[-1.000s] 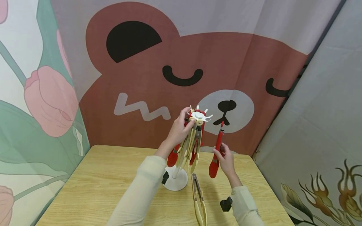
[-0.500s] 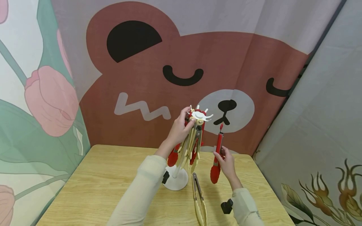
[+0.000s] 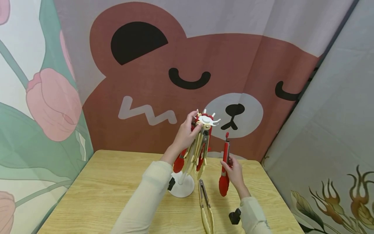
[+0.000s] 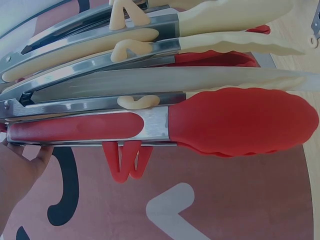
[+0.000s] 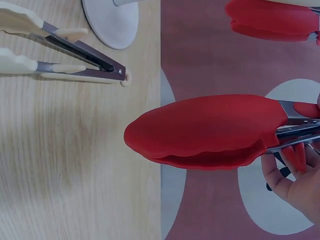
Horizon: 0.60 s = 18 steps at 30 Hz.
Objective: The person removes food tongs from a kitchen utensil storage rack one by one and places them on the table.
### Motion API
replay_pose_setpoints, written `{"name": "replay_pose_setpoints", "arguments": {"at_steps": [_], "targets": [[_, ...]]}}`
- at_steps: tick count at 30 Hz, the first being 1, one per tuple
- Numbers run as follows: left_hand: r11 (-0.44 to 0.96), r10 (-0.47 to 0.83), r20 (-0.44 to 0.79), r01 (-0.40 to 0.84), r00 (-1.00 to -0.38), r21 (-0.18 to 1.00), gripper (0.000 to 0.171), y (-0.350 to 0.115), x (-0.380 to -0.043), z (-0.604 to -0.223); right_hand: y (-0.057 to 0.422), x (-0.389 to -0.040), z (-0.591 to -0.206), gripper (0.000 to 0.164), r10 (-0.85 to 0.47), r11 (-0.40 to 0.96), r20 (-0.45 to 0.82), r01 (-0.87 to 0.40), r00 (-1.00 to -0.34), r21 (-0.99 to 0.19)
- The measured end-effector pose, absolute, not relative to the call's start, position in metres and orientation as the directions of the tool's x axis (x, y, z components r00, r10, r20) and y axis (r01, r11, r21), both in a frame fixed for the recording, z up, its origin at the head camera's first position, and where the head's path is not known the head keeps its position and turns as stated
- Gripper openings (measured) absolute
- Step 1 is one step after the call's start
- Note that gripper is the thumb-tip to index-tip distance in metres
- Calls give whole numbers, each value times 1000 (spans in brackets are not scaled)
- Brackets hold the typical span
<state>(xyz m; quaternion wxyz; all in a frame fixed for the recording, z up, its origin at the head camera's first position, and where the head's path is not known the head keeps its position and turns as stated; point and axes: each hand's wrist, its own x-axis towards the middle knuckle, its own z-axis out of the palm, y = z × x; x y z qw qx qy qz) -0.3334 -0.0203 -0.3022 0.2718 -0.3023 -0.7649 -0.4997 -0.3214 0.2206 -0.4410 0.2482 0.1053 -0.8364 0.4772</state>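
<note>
My left hand [image 3: 185,132] holds on at the top of a white rotating rack [image 3: 206,120], its thumb over the loops hooked there. Cream tongs [image 3: 192,156] and red tongs [image 3: 178,163] hang from it in a cluster. The left wrist view shows a red silicone head [image 4: 240,122] beside several cream ones. To the right, my right hand [image 3: 235,172] grips a loose pair of red-tipped tongs [image 3: 224,186] by the handles, loop up and head down, above the table. In the right wrist view its red head [image 5: 210,125] is nearly closed.
A pair of cream tongs [image 3: 205,218] lies spread on the wooden table [image 3: 122,195], in front of the rack's round white base [image 3: 187,191]. Behind the table hangs a curtain with a bear print [image 3: 140,136]. A pale curtain [image 3: 324,156] borders the right side.
My right hand has lowered the red tongs a little and turned them more upright. The left hand and the rack have stayed where they were.
</note>
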Motion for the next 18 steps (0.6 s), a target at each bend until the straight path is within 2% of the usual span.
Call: {"name": "replay_pose_setpoints", "arguments": {"at_steps": [13, 18], "targets": [[338, 189, 719, 732, -669, 592, 49, -20, -334, -302, 225, -321, -451, 30, 79, 599, 417, -292, -905, -746], [335, 189, 717, 730, -671, 596, 49, -20, -333, -302, 226, -319, -453, 38, 63, 615, 368, -255, -928, -746]]}}
